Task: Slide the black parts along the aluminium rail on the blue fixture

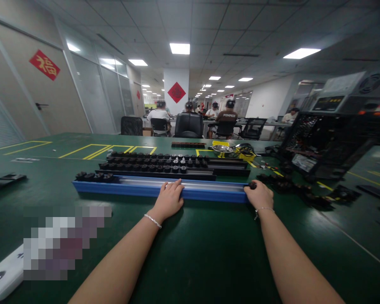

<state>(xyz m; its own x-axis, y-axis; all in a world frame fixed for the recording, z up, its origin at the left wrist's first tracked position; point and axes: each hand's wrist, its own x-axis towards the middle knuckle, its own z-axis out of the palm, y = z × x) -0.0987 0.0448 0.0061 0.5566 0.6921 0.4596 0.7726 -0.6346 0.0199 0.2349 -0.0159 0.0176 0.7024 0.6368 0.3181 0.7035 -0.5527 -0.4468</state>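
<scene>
A long blue power rail (209, 194) with a silvery inner channel lies across the table before me. Several black socket modules (95, 177) sit in its left end. My left hand (171, 197) is closed over the front edge near the middle, steadying contact with the rail. At the right end, my right hand (260, 195) pinches a small black round socket module (252, 185), partly hidden by the fingers. Behind the blue rail lie black rails (202, 175), with rows of black modules along them.
Loose black modules (272, 182) lie to the right, near an open black computer case (323, 143). A metal bowl (222, 148) and a yellow tray (221, 143) stand further back. A white, partly blurred-out object (6, 270) lies front left on the green table (196, 261).
</scene>
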